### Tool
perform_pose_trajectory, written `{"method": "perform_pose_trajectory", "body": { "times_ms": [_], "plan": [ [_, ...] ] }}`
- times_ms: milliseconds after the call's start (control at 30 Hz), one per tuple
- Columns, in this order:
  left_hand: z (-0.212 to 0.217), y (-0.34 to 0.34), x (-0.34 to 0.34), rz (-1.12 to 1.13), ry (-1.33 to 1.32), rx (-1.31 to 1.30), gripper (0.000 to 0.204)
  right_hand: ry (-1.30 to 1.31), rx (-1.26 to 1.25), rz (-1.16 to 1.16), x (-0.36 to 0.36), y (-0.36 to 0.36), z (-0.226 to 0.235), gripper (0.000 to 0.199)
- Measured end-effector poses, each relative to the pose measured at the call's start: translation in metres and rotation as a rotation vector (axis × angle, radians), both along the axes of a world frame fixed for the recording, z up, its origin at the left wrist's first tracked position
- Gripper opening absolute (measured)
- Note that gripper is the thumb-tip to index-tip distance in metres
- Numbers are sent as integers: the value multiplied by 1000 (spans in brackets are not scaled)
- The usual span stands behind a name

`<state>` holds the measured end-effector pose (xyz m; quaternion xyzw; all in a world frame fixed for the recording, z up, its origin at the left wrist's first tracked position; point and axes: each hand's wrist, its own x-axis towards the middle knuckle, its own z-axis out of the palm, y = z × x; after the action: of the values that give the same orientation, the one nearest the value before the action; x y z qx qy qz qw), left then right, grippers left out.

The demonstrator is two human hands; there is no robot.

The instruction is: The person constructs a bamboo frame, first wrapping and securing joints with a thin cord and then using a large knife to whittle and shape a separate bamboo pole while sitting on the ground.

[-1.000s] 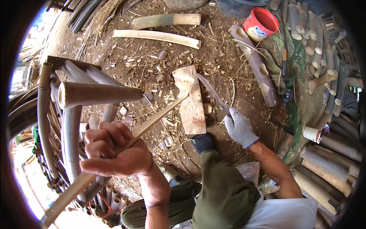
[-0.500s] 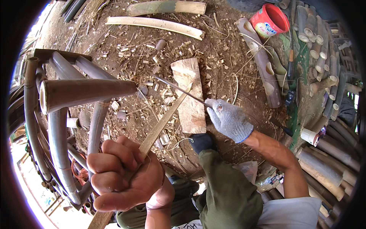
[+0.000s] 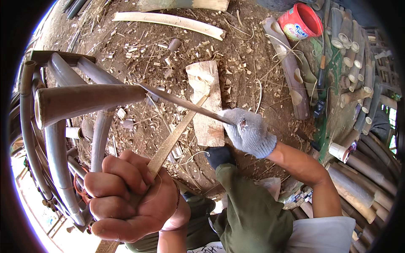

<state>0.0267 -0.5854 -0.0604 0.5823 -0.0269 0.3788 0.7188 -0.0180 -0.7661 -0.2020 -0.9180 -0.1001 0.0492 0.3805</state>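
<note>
My bare left hand (image 3: 130, 198) is closed around a thin, pale bamboo strip (image 3: 172, 139). One end of the strip slants up and away over a flat wooden block (image 3: 209, 133) on the ground; the other shows below my fist. My right hand (image 3: 249, 131), in a grey knitted glove, is closed on a knife (image 3: 179, 101), its handle hidden in my fingers. The long, dark blade points up and left, crossing the strip near its far end. I cannot tell whether blade and strip touch.
At the left stands a bamboo frame (image 3: 61, 156) with a thick horizontal pole (image 3: 86, 101). A split bamboo length (image 3: 168, 20) lies farther off among scattered chips. A red bucket (image 3: 298, 22), a notched bamboo pole (image 3: 291, 76) and stacked bamboo (image 3: 358, 181) occupy the right.
The knife has shifted left and its blade has turned, showing more of its broad side. My left hand with the strip sits slightly farther left in view; both hands keep their hold.
</note>
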Motion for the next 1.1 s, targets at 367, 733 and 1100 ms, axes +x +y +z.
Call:
{"method": "perform_pose_trajectory", "body": {
  "times_ms": [367, 733, 1100],
  "plan": [
    [-1, 0, 4, 12, -22, -19, 56, -130, 98, 18, 1, 0, 17, 24],
    [-87, 23, 51, -36, 176, 753, 42, 218, -35, -217, -12, -24, -27, 35],
    [26, 83, 61, -816, 952, 521, 44, 87, -29, -416, -93, -52, -48, 29]
  ]
}}
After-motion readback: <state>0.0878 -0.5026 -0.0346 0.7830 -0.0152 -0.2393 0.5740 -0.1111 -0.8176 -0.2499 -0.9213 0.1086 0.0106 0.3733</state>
